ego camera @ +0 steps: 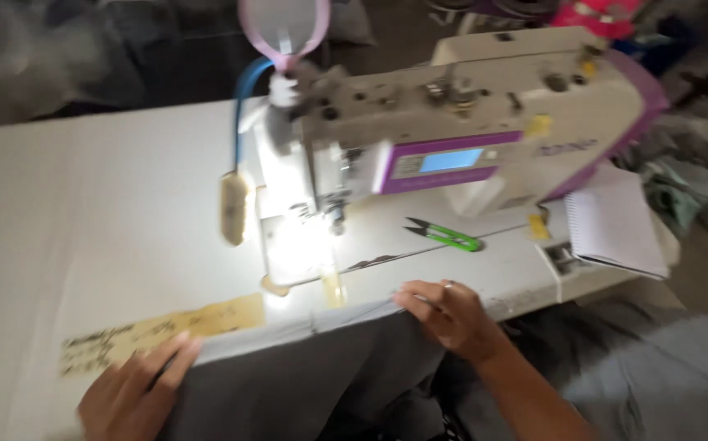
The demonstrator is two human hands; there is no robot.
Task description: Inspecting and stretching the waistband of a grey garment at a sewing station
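At table's near edge, grey cloth (305, 367) held by both hands: left hand (129, 392) fingers pressed flat on left end, right hand (452, 314) fingers pinching right end. Long edge laid left-right, sewing machine needle (333, 216) beyond, nearer right hand.

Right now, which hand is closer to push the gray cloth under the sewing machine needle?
Probably the right hand. It rests on the gray cloth at the table edge, just below the lit needle area. The left hand holds the cloth's far corner, well off to the side.
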